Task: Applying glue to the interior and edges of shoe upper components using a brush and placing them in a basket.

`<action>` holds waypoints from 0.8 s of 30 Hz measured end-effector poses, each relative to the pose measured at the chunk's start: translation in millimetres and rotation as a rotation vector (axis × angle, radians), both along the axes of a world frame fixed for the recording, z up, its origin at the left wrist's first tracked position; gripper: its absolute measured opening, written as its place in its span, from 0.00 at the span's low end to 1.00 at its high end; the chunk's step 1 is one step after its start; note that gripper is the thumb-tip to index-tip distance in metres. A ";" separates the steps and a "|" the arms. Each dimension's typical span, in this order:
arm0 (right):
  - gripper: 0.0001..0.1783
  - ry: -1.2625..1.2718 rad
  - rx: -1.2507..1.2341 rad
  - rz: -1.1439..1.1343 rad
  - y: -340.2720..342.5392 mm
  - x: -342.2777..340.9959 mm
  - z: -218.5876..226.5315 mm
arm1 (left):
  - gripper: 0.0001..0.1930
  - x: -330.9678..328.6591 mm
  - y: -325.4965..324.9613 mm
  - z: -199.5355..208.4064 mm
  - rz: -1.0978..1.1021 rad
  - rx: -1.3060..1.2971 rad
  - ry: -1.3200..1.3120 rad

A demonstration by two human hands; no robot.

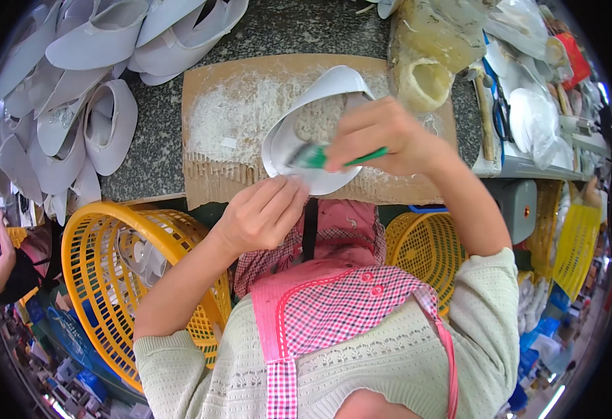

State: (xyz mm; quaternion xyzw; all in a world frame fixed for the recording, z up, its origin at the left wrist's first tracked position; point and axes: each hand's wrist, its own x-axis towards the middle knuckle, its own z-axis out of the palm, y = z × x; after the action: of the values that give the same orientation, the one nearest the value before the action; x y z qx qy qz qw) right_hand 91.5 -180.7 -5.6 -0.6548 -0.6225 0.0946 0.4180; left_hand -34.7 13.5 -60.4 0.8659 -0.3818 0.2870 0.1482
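A white shoe upper lies on a glue-crusted cardboard sheet in front of me. My left hand pinches the near edge of the upper between thumb and fingers. Closed around a green-handled brush, my right hand is over the upper. The brush tip is blurred by motion and points toward the inner face near my left fingertips; I cannot tell whether it touches.
White shoe uppers are heaped at the left on the speckled stone worktop. A glue-coated container stands at the far right, near blue-handled scissors. Yellow baskets flank my lap. Another person's arm shows far left.
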 end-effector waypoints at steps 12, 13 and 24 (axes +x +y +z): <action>0.09 0.286 -0.025 -0.174 -38.1 1.1 17.2 | 0.12 4.2 -4.5 11.8 -0.027 -0.016 0.040; 0.09 0.283 -0.028 -0.183 -40.3 -1.5 12.5 | 0.12 6.9 -5.5 16.4 -0.008 -0.006 0.049; 0.11 1.300 0.378 -0.601 -105.0 -38.8 -44.7 | 0.05 58.7 6.6 68.3 0.179 -0.432 0.970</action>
State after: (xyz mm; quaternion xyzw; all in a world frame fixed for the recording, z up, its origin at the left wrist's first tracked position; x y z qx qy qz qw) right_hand 52.7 -285.7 -50.4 -0.5255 -0.0489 0.2361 0.8159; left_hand 24.0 20.1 7.9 0.8781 -0.1262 -0.0625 0.4573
